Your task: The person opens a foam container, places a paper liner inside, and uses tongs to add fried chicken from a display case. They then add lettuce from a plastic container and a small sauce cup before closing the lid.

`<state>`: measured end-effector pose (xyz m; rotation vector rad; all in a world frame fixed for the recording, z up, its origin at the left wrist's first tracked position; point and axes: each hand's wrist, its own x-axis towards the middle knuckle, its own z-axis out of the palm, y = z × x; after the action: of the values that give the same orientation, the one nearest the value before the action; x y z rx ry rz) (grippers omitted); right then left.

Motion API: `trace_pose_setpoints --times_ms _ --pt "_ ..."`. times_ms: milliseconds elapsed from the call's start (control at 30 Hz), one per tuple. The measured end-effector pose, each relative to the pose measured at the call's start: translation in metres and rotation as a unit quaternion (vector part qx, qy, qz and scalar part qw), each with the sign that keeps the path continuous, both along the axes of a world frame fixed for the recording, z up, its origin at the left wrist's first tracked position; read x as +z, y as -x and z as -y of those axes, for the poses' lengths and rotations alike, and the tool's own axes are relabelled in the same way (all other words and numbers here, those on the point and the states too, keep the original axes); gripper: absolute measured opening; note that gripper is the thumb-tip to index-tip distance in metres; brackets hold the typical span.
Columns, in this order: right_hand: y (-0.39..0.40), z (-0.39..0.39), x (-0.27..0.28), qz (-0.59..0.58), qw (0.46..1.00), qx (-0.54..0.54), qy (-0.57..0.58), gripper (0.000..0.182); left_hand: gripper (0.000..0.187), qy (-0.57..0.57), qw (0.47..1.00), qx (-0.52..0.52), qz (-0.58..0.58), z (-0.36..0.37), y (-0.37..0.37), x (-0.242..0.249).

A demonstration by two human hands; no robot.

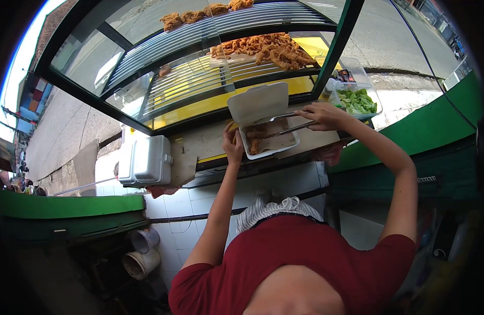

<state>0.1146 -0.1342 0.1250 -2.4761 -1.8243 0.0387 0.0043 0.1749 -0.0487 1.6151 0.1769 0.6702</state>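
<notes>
An open white foam takeaway box [271,152] sits on the counter in front of me, its lid [258,104] tipped back. My left hand [232,147] grips the box at its left side, fingers by the hinge and rim. In my right hand [321,116] are metal tongs [297,127], closed in the fingers and reaching in from the right. Their tips are over the left part of the box, right at a browned piece of fried chicken [254,143]. Brown paper [281,142] lines the box.
A glass display case [163,123] stands behind the box, with fried chicken pieces [192,17] on top and crispy fried strips [273,50] on the rack below. Stacked foam boxes [152,159] stand at left; a tub of lettuce [356,101] is at right. Green side walls [68,207] flank me.
</notes>
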Motion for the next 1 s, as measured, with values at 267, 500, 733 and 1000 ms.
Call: trace_pose_setpoints --times_ms 267,500,733,1000 --pt "-0.001 0.024 0.006 -0.034 0.998 -0.049 -0.027 0.057 0.032 -0.01 1.0 0.003 -0.015 0.0 0.001 0.004" --pt "-0.017 0.019 0.073 -0.047 0.971 -0.19 -0.137 0.053 0.033 -0.008 1.0 0.006 -0.011 -0.001 0.001 0.001" --pt "-0.053 -0.044 0.073 0.019 0.931 -0.318 -0.181 0.054 0.031 -0.009 1.0 0.01 -0.01 0.001 0.001 0.002" --pt "-0.124 -0.14 0.065 -0.02 0.897 -0.441 -0.026 0.038 0.031 0.001 1.0 -0.004 -0.03 0.001 0.003 0.007"
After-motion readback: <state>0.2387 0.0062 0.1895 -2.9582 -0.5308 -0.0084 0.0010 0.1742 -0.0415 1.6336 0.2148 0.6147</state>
